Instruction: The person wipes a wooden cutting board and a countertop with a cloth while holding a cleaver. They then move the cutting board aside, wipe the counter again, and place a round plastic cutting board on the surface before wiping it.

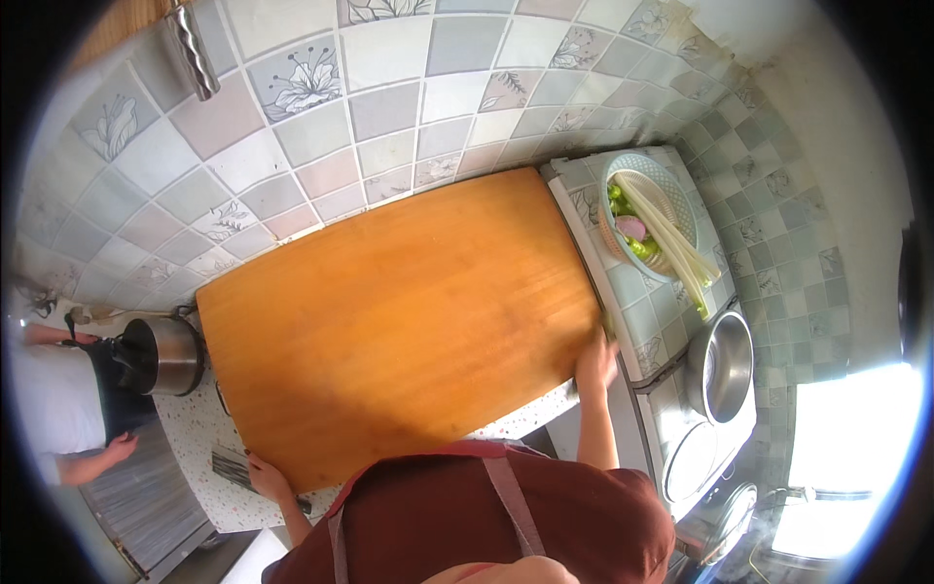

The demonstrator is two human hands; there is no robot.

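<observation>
A large wooden board (408, 314) lies across a speckled counter (191, 431) in front of me, close to the tiled wall. At its near left corner is my left hand (268, 478), with the fingers against the board's edge. A cleaver-like knife with a dark handle (303, 505) and a wide patterned blade (232, 468) lies on the counter by that hand, partly hidden behind it. My right hand (597, 363) is at the board's right edge, near the near right corner, and its fingers are bent around the edge. The board's top bears nothing.
On a tiled ledge at right stands a plastic basket (609, 241) with green peppers, a pink onion-like piece and long pale stalks. Nearer are a steel bowl (740, 365) and a white round lid or plate (689, 461). A steel pot (171, 358) and another person (62, 409) are at left.
</observation>
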